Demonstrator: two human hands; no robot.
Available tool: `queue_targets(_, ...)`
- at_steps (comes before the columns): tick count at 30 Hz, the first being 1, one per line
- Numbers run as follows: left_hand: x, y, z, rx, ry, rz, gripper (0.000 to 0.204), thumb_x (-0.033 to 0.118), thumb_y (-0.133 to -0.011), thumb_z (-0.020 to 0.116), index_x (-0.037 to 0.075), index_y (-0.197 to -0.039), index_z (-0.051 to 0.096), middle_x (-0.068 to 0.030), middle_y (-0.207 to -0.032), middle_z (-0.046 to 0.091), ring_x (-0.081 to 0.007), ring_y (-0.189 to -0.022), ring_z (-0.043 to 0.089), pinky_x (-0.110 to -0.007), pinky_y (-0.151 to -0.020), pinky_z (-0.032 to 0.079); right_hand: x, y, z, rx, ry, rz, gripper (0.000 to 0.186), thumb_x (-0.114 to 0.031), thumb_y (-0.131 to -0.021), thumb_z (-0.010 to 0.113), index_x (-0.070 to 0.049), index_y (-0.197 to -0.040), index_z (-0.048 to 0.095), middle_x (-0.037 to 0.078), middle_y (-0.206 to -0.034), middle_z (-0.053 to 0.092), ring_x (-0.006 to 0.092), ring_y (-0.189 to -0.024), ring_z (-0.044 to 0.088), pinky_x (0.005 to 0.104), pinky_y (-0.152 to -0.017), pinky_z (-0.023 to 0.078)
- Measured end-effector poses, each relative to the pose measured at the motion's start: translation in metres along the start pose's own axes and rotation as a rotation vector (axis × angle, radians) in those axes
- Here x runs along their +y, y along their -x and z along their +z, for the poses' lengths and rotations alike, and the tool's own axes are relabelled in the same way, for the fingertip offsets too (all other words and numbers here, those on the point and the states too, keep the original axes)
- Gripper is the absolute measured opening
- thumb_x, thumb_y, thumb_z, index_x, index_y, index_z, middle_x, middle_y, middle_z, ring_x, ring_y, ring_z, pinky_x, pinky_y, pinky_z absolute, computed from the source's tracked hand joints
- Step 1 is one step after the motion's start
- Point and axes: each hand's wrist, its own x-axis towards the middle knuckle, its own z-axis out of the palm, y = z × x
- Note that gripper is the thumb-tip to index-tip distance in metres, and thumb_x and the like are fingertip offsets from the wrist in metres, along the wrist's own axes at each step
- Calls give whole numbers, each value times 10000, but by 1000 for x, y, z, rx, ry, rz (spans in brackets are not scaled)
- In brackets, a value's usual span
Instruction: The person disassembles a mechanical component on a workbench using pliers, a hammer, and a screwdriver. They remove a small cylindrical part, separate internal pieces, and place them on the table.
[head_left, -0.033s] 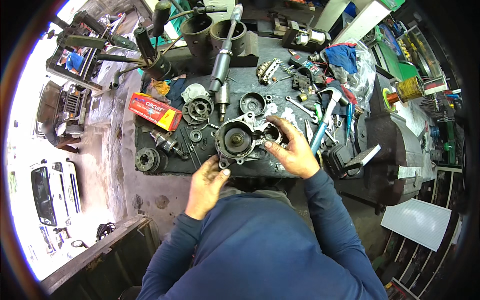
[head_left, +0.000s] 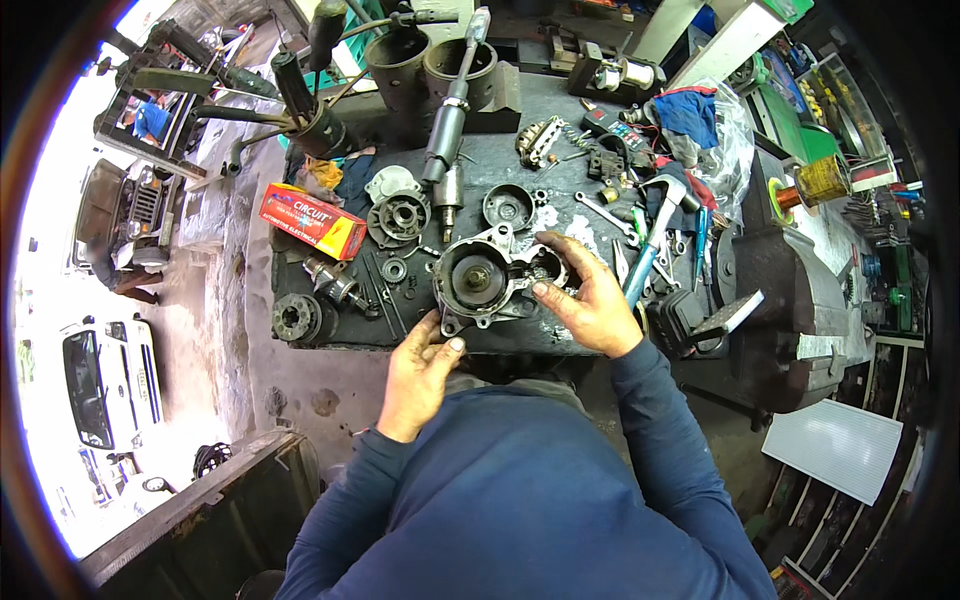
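Note:
On the near edge of the dark workbench (head_left: 400, 337) lies a grey cast-metal gear housing (head_left: 477, 279), its large round cavity facing up with a shaft in the middle. A smaller opening on its right side shows dark greasy parts. My right hand (head_left: 598, 308) is closed round that right end, thumb on the near side and fingers over the far rim. At the lower left flange, my left hand (head_left: 416, 372) steadies the housing, fingers curled against its edge and thumb below. Just beyond sits a round metal cap (head_left: 508, 207); to the left is a slotted metal end piece (head_left: 398, 216).
A red and yellow box (head_left: 313, 221), a small gear (head_left: 395, 270) and a ribbed rotor (head_left: 297, 318) lie left. Rightward are a hammer (head_left: 655, 240), wrenches (head_left: 603, 216) and a vise (head_left: 790, 310). A long cylindrical tool (head_left: 447, 135) leans from a metal pot (head_left: 460, 72) behind.

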Motion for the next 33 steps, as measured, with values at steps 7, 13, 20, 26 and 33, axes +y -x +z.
queue_targets(7, 5, -30, -8, 132, -28, 200, 574, 53, -1029, 692, -113, -1545, 501, -66, -1100, 704, -105, -999, 638, -263, -929, 530, -21, 46, 8, -61, -249, 250, 534, -133, -932, 843, 23, -1382, 601, 117, -1348, 623, 216, -1262, 589, 360, -1109, 468)
queue_targets(13, 23, -55, -21, 76, -94, 387, 521, 63, -1015, 722, -47, -1495, 552, -142, -1324, 662, -178, -1118, 656, -325, -995, 556, 2, 60, 8, -31, -149, 359, 390, -121, -978, 806, 45, -1303, 669, 131, -1220, 734, 196, -1148, 685, 350, -1025, 545)
queue_targets(20, 15, -15, 13, 64, -462, 488, 1130, 309, -798, 976, -80, -1623, 307, -282, -1569, 468, -394, -1463, 483, -480, -1253, 367, 27, 81, -11, 165, 15, 425, 209, -88, -1008, 750, 45, -1160, 693, 100, -982, 765, 137, -913, 710, 312, -813, 572)
queue_targets(26, 26, -48, 22, -72, -457, 558, 1266, 407, -754, 991, -103, -1645, 251, -336, -1623, 425, -427, -1530, 436, -469, -1269, 361, 32, 95, 4, 101, -11, 449, 220, -85, -1014, 746, 46, -1180, 687, 94, -986, 763, 141, -922, 711, 318, -835, 571)
queue_targets(33, 16, -58, -12, -60, -70, 553, 896, 277, -941, 860, -67, -1616, 381, -216, -1587, 509, -309, -1463, 510, -445, -1242, 391, 27, 103, 3, 57, 178, 439, 242, -73, -989, 755, 35, -1196, 690, 136, -1004, 777, 202, -916, 741, 349, -848, 583)
